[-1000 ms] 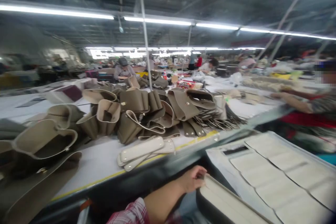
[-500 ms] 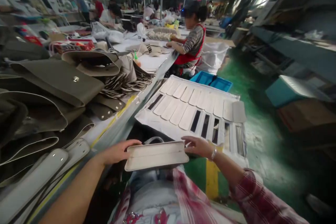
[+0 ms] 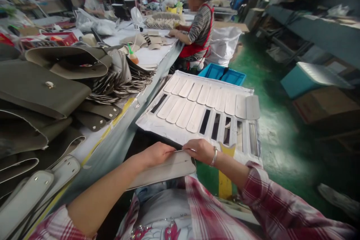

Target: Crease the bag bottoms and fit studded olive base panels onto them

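A pale leather-like panel (image 3: 171, 167) with rounded corners and a line along its middle is held above my lap. My left hand (image 3: 157, 153) grips its upper edge and covers part of it, fingers closed. Close beside it, my right hand (image 3: 198, 149) pinches the same edge near the right end. Just beyond my hands lies a white slotted rack (image 3: 152, 123), with two rows of similar pale pieces (image 3: 180, 111) on it. Several dark slots (image 3: 216, 126) show in its near row.
On the left, a table (image 3: 131, 110) carries olive bags (image 3: 39, 86), stacked straps (image 3: 120, 82) and a glue bottle (image 3: 132, 55). A co-worker (image 3: 198, 26) in a red apron sits ahead. A blue crate (image 3: 222, 74) stands behind the rack; boxes (image 3: 323, 105) are at right.
My hands have moved together along the panel's upper edge; my left hand came right and now covers much of it. The panel has tilted, its left end lower. The camera view has shifted.
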Demonstrator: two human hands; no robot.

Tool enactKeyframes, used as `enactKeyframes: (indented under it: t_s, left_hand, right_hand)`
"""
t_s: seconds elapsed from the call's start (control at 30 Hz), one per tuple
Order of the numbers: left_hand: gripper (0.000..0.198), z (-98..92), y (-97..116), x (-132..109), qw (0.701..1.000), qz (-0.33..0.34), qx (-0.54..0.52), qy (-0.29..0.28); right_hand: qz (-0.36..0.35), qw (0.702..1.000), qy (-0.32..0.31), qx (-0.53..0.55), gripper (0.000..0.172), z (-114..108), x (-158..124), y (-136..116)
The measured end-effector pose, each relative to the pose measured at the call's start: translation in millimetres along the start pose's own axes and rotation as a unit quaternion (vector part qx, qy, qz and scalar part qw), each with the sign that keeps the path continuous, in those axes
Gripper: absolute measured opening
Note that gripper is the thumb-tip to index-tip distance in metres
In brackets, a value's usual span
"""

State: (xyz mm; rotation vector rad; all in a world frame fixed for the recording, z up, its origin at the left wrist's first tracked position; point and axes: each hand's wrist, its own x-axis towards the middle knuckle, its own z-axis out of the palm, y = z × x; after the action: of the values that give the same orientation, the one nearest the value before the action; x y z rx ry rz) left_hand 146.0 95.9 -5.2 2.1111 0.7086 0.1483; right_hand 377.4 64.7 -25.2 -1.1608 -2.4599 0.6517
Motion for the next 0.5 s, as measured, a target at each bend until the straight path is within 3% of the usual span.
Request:
enactKeyframes:
  t_s: [0.2, 0.37, 0.5]
  left_hand:
    - [0.026, 11.9, 2, 0, 0.993, -0.018, 0.113, 0.008]
    - [0.031, 17.9, 6, -6, 0.986, 0.007, 0.167, -0.023]
    - [0.041, 23.8, 9, -8, 0.963, 0.023, 0.264, -0.046]
  right_hand:
    - [-0.006, 0.999, -0.008, -0.046, 0.018, 3, 1, -4]
    - [-0.048, 0.995, -0.026, -0.083, 0.023, 2, -5, -9]
    - [-0.073, 0.990, -0.036, -0.117, 0.026, 1, -11, -16]
